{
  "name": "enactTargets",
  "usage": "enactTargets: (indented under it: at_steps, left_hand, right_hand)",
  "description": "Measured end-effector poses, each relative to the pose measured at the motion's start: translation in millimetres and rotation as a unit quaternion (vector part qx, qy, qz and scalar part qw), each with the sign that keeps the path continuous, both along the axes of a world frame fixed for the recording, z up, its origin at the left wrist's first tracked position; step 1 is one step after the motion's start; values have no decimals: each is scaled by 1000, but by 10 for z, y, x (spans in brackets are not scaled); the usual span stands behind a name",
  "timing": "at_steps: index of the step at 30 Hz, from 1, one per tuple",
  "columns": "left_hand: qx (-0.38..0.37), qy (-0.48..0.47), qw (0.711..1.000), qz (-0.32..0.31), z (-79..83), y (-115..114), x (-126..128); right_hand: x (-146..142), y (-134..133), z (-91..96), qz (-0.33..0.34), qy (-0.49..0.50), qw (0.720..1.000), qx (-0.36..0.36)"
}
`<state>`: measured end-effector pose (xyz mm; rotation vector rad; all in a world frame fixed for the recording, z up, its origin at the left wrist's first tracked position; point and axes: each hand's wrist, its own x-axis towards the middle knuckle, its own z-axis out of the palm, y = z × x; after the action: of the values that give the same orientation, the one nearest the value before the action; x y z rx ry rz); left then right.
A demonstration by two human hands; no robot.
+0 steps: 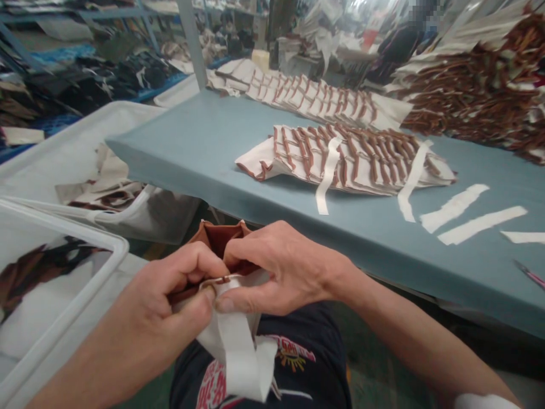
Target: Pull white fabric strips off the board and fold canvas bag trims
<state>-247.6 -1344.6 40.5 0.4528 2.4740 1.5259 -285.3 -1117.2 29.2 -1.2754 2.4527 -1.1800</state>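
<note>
Above my lap, my left hand (pixel 179 289) pinches the edge of a brown and white fabric piece (pixel 207 236) between thumb and bent fingers. My right hand (pixel 272 267) grips the same edge just beside it, thumb in front and fingers behind. The two thumbs almost meet at the seam. A white strip (pixel 238 355) hangs down from that edge over my dark clothing. The brown side of the piece stands up behind my fingers, and much of it is hidden by them.
A blue-grey table (pixel 179 142) lies ahead, bearing overlapping fabric pieces (pixel 340 159), loose white strips (pixel 455 207) and a small pointed tool (pixel 530 275). A tall brown stack (pixel 468 85) stands at right. White bins (pixel 119 244) hold fabric at left. A person (pixel 394 48) is at the back.
</note>
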Motion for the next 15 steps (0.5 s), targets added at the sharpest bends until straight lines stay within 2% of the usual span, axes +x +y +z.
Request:
enactTargets:
  at_steps: [2,6,9,12,15]
  left_hand:
    - [3,39,999,-14,-30,5,-28]
    - [-8,193,981,-19,-133,-9,-75]
    - [-19,297,954,-25,-271,-17,-84]
    - [17,323,945,-54,-455,-24,-70]
    - [55,321,941,-97,-642,-57,-49]
  right_hand:
    - [-4,7,13,3,-44,999,-5]
    - [-27,3,-57,-6,-112,994,-20]
    - [-27,-10,-160,15,-191,978,-81]
    - [1,-31,-239,36,-274,947,-161]
    - [62,-53,-272,44,-391,895,-209]
